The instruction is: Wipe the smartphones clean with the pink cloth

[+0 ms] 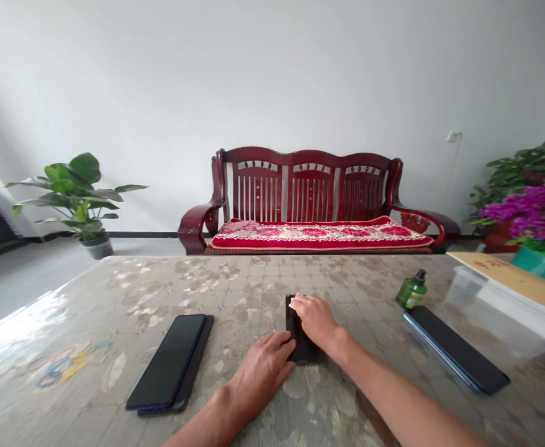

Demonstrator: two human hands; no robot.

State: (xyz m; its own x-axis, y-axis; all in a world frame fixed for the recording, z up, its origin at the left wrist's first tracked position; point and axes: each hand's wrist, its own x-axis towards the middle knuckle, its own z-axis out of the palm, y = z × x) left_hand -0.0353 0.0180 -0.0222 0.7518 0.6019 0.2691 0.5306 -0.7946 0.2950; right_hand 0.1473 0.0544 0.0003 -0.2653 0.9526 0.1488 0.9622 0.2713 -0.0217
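A black phone point(293, 323) lies on the table point(254, 279) in front of me. My left hand point(261, 369) rests at its near end, fingers curled on its left edge. My right hand point(314, 318) lies on top of the phone, fingers pressed together on a small white cloth or wipe point(295, 303) near its far end. Two more dark phones lie to the left, stacked point(172, 370). Another pair of phones point(456, 355) lies to the right.
A small green bottle point(412, 292) stands right of centre. A clear plastic box point(500, 310) with a tan board on it sits at the right edge. Coloured rubber bands point(63, 366) lie at the left. A red wooden bench point(312, 202) and potted plants stand beyond.
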